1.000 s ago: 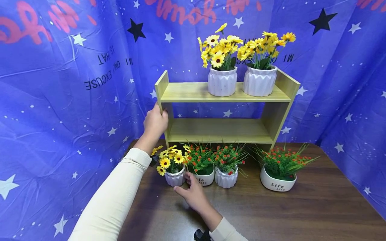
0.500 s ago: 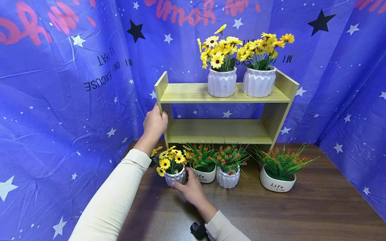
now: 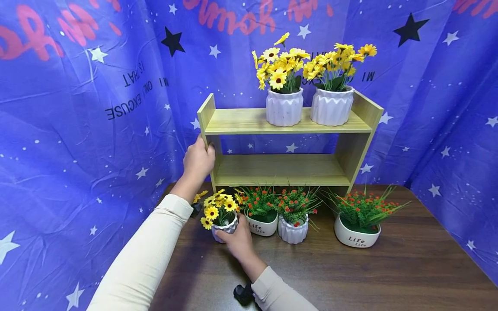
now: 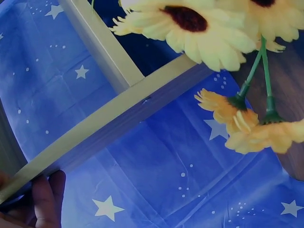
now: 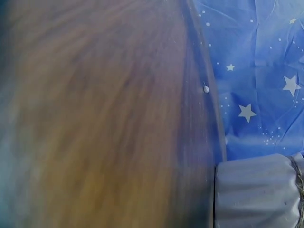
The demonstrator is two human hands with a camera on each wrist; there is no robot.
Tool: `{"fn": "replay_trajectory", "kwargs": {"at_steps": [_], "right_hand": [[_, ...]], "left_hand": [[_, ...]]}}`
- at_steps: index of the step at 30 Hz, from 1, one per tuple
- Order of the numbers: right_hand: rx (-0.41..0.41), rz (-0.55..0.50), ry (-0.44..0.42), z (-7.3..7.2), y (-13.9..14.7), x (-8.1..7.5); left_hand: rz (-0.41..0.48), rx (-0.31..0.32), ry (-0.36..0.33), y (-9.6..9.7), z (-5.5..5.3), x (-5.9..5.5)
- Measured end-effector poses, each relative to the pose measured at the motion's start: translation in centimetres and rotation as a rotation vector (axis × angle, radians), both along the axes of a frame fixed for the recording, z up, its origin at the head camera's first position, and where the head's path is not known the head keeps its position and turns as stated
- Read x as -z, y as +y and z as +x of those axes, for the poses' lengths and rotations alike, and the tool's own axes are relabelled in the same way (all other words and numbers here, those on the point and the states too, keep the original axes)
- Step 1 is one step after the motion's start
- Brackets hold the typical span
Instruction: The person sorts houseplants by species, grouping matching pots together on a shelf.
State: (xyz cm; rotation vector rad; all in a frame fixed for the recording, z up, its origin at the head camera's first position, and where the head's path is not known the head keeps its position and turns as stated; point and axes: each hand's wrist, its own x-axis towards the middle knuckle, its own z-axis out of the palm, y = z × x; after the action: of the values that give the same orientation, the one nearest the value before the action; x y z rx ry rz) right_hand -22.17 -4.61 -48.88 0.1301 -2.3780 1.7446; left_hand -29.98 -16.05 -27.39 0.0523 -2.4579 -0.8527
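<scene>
Beside the shelf [image 3: 237, 120], the left hand [image 3: 198, 160] grips its side; before the shelf, the right hand [image 3: 238, 239] pinches a flowerpot [image 3: 226, 227].

Blue curtain [image 3: 78, 155] with white and black stars [image 3: 173, 41]; pale yellow shelf [image 3: 280, 170]; brown streaked bench [image 3: 350, 276]; yellow, dark-centred flowers [image 3: 211, 212] near left.
</scene>
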Motion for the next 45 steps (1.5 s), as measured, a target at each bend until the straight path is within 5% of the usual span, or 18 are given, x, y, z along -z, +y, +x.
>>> {"fn": "replay_trajectory", "kwargs": {"at_steps": [18,32,45], "right_hand": [[0.063,-0.033,-0.020,-0.24,-0.85,0.86],[0.074,-0.040,-0.010,-0.65,-0.58,0.89],[0.012,-0.089,-0.048,-0.66,-0.74,0.51]], "left_hand": [[0.015,0.011,0.005,-0.09,0.21,0.95],[-0.008,0.015,0.022,0.02,-0.12,0.67],[-0.018,0.008,0.035,-0.13,-0.03,0.23]]}}
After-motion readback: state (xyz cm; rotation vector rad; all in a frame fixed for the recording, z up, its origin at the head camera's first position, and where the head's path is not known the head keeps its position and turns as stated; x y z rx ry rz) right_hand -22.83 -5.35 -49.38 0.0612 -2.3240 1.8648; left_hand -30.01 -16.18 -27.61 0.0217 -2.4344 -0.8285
